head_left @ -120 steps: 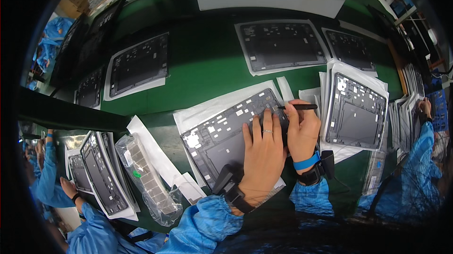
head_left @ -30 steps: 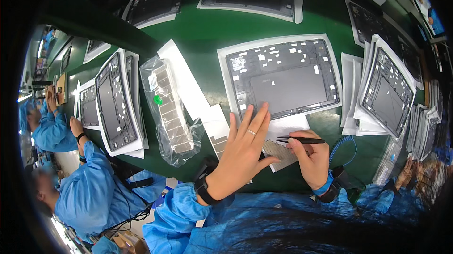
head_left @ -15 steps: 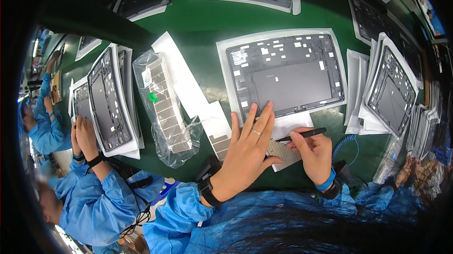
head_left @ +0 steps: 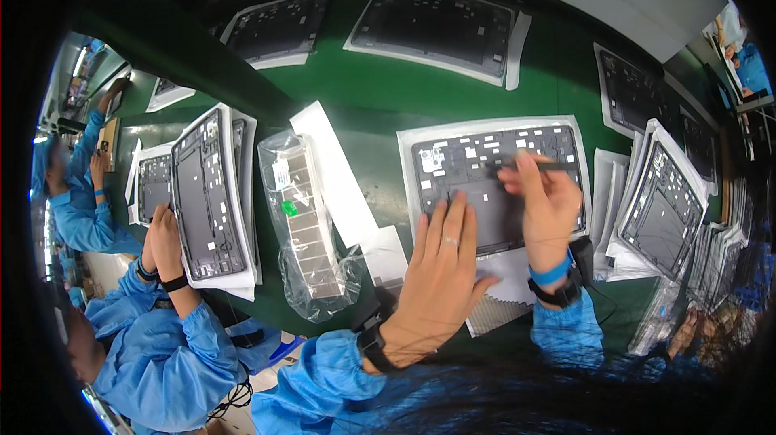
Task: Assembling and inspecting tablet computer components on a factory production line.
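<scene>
Dark grey panel (head_left: 497, 229), rimmed, dotted with small white patches mostly along its far part; we note a larger bright patch at its far left corner. It lies flat on a white sheet (head_left: 406, 170). The left hand (head_left: 436, 281) rests on its near left part, fingers slightly spread, gripping nothing. Over its right part we see the right hand (head_left: 546, 200), blurred, pinching a slim black tool (head_left: 558, 166); tip contact we cannot tell. Rightward, a pile of similar panels (head_left: 663, 204); leftward, a bagged strip (head_left: 311, 241).
</scene>
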A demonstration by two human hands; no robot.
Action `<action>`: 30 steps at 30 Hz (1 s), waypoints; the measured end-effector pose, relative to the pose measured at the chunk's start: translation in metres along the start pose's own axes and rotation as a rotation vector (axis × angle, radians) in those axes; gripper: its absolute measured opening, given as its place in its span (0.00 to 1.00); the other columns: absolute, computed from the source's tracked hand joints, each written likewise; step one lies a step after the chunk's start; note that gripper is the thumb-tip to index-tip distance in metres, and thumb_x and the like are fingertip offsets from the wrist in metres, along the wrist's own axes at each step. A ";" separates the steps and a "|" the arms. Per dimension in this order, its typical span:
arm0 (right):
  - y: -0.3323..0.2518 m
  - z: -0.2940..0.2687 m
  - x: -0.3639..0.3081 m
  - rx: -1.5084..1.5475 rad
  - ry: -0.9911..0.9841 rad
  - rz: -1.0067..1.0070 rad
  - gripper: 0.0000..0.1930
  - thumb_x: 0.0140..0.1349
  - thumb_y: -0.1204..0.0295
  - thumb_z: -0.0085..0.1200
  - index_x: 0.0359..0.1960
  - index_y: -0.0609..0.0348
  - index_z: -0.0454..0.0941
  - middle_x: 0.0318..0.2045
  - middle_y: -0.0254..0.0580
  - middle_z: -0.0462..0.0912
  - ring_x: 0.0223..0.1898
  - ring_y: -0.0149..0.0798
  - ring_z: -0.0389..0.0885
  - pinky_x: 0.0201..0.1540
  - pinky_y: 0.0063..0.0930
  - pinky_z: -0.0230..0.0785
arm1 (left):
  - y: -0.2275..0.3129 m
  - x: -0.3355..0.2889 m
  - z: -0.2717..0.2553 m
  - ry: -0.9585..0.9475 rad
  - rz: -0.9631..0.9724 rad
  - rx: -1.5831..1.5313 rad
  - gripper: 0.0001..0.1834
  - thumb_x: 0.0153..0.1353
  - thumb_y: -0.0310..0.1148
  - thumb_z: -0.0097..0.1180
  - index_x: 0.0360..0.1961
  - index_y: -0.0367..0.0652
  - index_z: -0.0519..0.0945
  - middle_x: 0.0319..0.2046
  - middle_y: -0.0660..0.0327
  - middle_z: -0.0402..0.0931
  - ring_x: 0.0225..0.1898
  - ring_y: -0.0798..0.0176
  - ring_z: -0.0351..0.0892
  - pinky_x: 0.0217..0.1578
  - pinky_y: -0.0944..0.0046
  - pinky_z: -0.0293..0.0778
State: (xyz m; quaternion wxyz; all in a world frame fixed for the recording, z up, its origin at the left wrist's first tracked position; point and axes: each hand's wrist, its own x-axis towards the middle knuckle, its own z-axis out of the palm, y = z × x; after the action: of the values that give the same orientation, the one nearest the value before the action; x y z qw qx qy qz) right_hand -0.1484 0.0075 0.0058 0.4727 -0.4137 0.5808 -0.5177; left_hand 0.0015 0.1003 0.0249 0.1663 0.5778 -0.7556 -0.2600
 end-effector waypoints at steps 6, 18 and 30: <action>0.023 0.031 0.031 0.009 0.052 -0.044 0.16 0.73 0.65 0.64 0.46 0.71 0.84 0.32 0.45 0.89 0.36 0.32 0.89 0.39 0.23 0.79 | -0.011 0.054 0.006 0.141 -0.005 0.060 0.54 0.54 0.41 0.75 0.73 0.21 0.60 0.76 0.36 0.54 0.74 0.33 0.59 0.75 0.40 0.59; 0.026 0.036 0.027 -0.075 0.070 -0.076 0.17 0.73 0.65 0.65 0.48 0.72 0.84 0.35 0.48 0.90 0.38 0.35 0.91 0.41 0.24 0.80 | -0.013 0.060 0.008 0.094 -0.039 0.089 0.53 0.52 0.39 0.75 0.71 0.19 0.63 0.76 0.38 0.56 0.74 0.37 0.60 0.75 0.43 0.60; 0.028 0.038 0.025 -0.095 0.080 -0.072 0.15 0.73 0.67 0.65 0.46 0.71 0.84 0.35 0.45 0.89 0.37 0.33 0.89 0.41 0.24 0.80 | -0.019 0.059 0.017 0.129 0.010 0.054 0.55 0.47 0.32 0.77 0.72 0.18 0.59 0.76 0.33 0.51 0.73 0.30 0.59 0.74 0.41 0.61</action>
State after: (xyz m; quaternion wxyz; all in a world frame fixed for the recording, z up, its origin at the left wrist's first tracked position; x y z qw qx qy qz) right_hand -0.1159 -0.0215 -0.0257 0.4099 -0.4354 0.6078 -0.5224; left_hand -0.0094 0.0437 -0.0031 0.2004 0.5936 -0.7530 -0.2010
